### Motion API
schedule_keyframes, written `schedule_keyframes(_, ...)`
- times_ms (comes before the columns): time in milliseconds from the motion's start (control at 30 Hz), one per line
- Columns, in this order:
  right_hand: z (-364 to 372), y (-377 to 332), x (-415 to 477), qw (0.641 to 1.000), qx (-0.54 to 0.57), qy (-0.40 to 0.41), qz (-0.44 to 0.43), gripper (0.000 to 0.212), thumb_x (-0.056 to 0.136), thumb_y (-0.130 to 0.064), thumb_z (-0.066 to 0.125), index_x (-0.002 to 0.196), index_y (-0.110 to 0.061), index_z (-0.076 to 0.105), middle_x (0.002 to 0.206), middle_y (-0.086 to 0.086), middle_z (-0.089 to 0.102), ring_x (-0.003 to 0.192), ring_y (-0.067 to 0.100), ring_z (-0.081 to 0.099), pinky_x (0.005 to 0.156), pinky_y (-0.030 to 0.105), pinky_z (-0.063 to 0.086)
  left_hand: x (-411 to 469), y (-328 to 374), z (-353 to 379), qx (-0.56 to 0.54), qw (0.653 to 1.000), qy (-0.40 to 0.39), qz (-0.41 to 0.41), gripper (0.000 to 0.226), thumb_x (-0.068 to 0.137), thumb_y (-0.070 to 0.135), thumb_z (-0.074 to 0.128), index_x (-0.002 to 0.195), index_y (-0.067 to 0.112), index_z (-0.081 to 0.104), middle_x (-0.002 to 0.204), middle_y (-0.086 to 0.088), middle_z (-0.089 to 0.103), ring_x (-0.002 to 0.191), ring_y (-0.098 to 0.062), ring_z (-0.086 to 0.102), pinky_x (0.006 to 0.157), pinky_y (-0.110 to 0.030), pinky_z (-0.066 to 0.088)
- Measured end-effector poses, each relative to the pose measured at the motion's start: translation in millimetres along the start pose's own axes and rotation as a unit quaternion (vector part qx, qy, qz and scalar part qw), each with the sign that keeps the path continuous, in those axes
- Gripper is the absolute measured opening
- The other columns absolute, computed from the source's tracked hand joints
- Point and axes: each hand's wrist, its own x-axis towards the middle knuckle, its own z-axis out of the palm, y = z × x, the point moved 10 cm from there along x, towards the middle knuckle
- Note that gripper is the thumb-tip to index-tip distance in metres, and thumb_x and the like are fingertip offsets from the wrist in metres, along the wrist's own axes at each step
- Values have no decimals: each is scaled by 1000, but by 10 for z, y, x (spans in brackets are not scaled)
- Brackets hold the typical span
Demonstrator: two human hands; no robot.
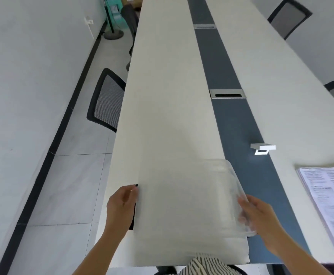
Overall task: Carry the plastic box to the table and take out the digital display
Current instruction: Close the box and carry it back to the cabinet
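Both hands — left [122,207], right [259,215] — grip the plastic box [192,205] over the long white table [162,96] beside mesh chairs [106,100].

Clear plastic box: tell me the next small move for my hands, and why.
Probably lower the clear plastic box flat onto the long white table and let go. The left hand and right hand grip its opposite sides, and it hangs over the table's near end. No digital display is visible through the blurred plastic, so setting it down comes first.

The clear plastic box [190,205] sits level over the near end of the white table [162,96], its contents blurred.
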Motion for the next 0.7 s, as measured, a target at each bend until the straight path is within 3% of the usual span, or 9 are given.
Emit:
schedule_keyframes(100,-54,195,-117,997,-50,47,-31,23,91,-38,54,100,-20,65,46,2,61,42,10,53,54,28,40,-88,-16,59,63,997,-8,33,14,84,23,66,97,21,68,76,3,68,61,-14,59,55,-40,54)
schedule_keyframes(233,-144,215,-203,969,-205,95,-94,23,88,-48,51,89,-29,63,55,2,68,57,17,64,61,36,51,-179,-49,76,142,987,-17,76,21,81,15,68,102,15,66,70,1,62,59,-17,56,57,-28,50)
schedule_keyframes(367,-209,278,-238,917,-348,157,-113,45,78,-62,53,73,-19,66,72,-3,64,62,17,62,62,37,56,-147,-76,80,172,981,-48,80,23,79,16,69,101,19,63,68,-2,61,58,-25,58,59,-41,55)
schedule_keyframes(433,-178,302,-242,917,-350,162,-103,41,76,-61,58,78,-22,66,83,-5,62,66,15,62,63,35,55,-117,-70,69,179,979,-55,81,23,78,19,71,100,21,62,69,-2,62,59,-24,59,56,-38,54)
schedule_keyframes(500,-154,334,-219,928,-328,152,-87,41,76,-61,60,95,-25,68,92,-7,61,73,11,61,66,33,53,-79,-82,48,176,980,-53,70,25,78,20,72,101,18,63,77,-2,63,64,-21,59,54,-29,49)
schedule_keyframes(600,-153,385,-133,951,-273,127,-64,52,73,-62,62,114,-30,62,107,-7,64,91,13,62,76,37,52,-7,-125,32,175,982,-46,50,36,78,26,73,110,18,60,104,2,59,90,-18,57,71,-27,43)
schedule_keyframes(700,-126,439,-3,963,-246,96,-44,62,71,-59,66,124,-29,55,118,-5,62,105,17,60,86,42,50,66,-213,97,172,982,-82,12,46,79,30,72,121,19,55,117,2,55,107,-20,54,83,-31,43)
